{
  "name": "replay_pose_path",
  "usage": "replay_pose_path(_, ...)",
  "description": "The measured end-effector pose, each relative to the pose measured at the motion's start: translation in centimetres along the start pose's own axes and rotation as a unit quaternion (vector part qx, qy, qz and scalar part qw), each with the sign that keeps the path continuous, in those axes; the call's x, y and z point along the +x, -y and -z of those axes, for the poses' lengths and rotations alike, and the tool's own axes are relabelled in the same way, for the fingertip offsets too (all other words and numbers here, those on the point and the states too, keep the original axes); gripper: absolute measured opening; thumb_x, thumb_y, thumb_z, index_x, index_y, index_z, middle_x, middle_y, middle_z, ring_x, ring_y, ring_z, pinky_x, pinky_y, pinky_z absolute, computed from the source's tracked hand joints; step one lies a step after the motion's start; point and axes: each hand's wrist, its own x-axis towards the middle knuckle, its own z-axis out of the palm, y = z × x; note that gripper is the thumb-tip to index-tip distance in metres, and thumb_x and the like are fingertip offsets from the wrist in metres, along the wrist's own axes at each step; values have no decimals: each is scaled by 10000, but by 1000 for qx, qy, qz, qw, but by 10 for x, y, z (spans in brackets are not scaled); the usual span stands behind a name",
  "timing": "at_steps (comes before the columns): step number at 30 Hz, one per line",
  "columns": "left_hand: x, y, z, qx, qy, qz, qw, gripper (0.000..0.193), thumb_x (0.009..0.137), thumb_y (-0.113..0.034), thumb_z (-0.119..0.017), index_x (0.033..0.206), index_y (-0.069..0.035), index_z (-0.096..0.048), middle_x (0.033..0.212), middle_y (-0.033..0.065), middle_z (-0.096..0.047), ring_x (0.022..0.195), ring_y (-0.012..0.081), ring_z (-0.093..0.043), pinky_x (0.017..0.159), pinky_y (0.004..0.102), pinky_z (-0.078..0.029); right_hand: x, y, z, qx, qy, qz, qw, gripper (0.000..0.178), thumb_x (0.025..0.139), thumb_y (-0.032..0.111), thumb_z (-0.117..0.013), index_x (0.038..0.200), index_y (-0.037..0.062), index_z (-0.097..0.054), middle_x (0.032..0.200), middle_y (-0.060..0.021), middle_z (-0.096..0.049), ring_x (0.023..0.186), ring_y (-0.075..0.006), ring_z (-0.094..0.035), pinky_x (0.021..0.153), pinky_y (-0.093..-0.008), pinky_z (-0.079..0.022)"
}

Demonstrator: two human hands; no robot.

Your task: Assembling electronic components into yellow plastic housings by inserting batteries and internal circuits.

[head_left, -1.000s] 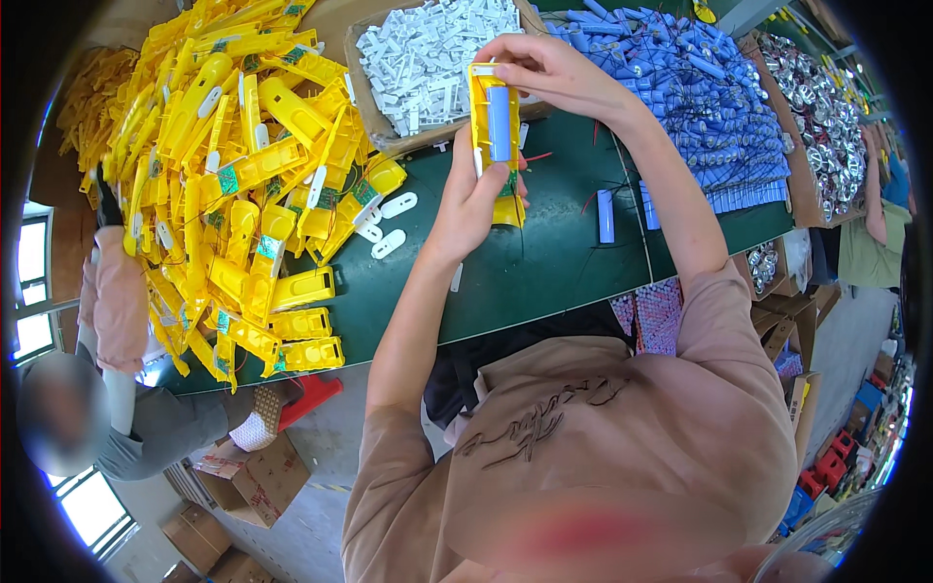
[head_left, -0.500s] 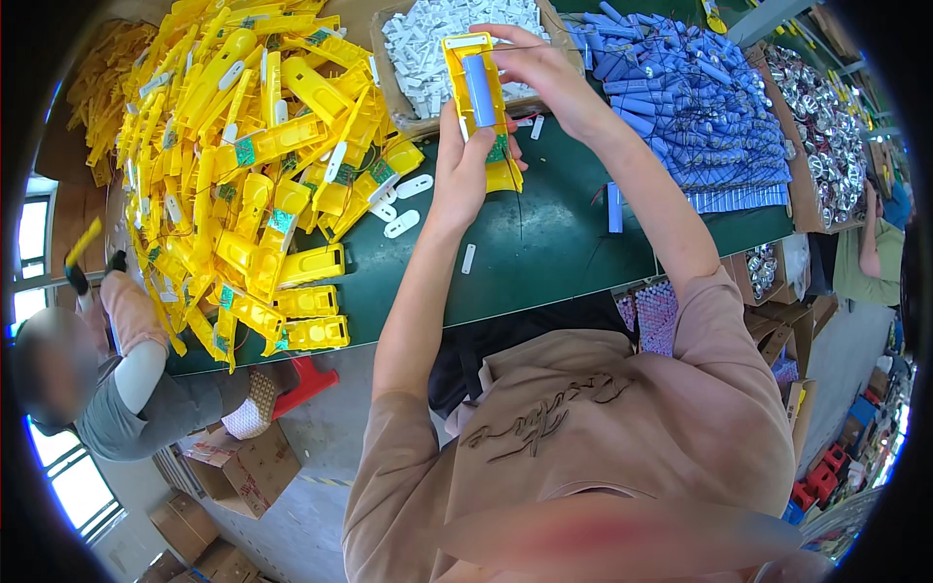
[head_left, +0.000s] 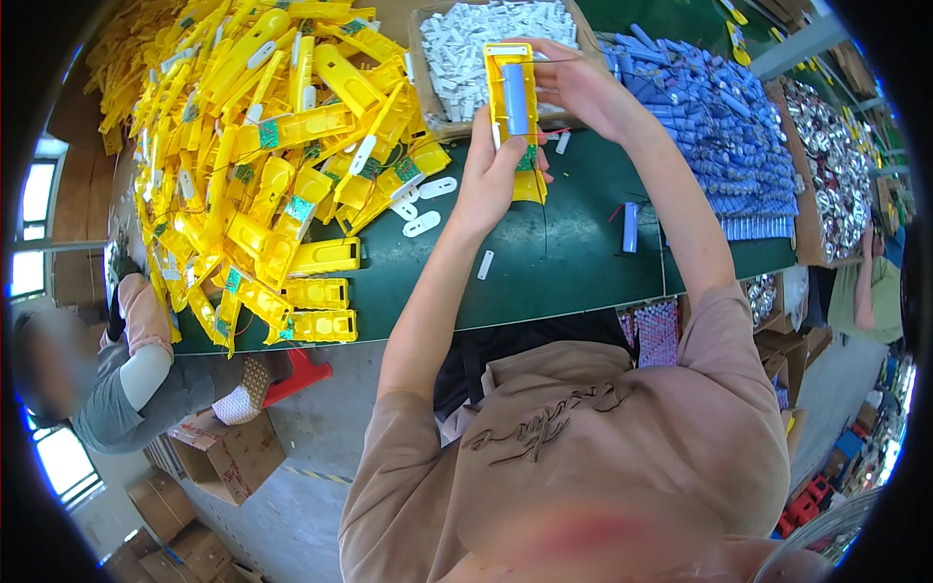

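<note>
A long yellow plastic housing (head_left: 529, 185) is held upright in my left hand (head_left: 494, 175), with the thumb across its front and fingertips showing at its right side. A blue cylindrical battery cell (head_left: 516, 100) lies in its hollow, and a green circuit board (head_left: 527, 158) shows below the cell. At the housing's upper right edge, my right hand (head_left: 588, 89) has its fingers bent around the top, some of them hidden behind it. Thin dark wires run beside that edge and hang below the housing.
Yellow housings (head_left: 326, 257) are heaped at left. Behind my hands stands a box of small white parts (head_left: 466, 49). Wired blue cells (head_left: 719, 146) fill the right, beside a box of shiny metal parts (head_left: 826, 146). White oval pieces (head_left: 421, 224) and a single cell (head_left: 630, 227) lie nearer. Another person (head_left: 136, 389) sits at left.
The whole view has shifted, so the table's things appear farther right. Both hands remain at the housing, my right fingers slightly shifted. The other person's raised yellow piece is no longer visible.
</note>
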Motion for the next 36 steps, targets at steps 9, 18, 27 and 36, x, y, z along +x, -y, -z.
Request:
replay_pose_path(9,-4,3,0,191,-17,-63,979,440,900,-70,-462,1293,-16,-274,1046,132,-536,883,179,-562,779,306,-477,-19,2,-24,-98,-77,55,991,498,808,259,-694,1193,55,-453,976,-66,-618,873,-121,-611,740,-256,-496)
replay_pose_path(18,-7,-80,67,749,-158,-81,638,363,845,-232,-600,1108,12,-542,1015,179,-584,950,345,-541,829,391,-433,50,121,185,-194,-189,107,957,201,880,180,-597,1051,80,-565,833,-19,-604,689,-90,-578,567,-255,-478)
replay_pose_path(27,-3,-86,90,721,-107,57,682,243,880,-157,-541,1040,26,-555,959,182,-556,874,353,-524,739,397,-419,150,52,405,-117,-418,107,894,88,802,70,-560,859,19,-604,708,-69,-594,618,-181,-594,524,-330,-484)
replay_pose_path(36,-24,-105,86,670,-201,107,706,237,901,-169,-524,1087,-23,-531,813,169,-579,639,283,-520,623,336,-423,173,29,431,-725,-346,-159,574,524,953,416,-338,1225,-17,-450,1087,-250,-598,1030,-369,-580,887,-440,-448)
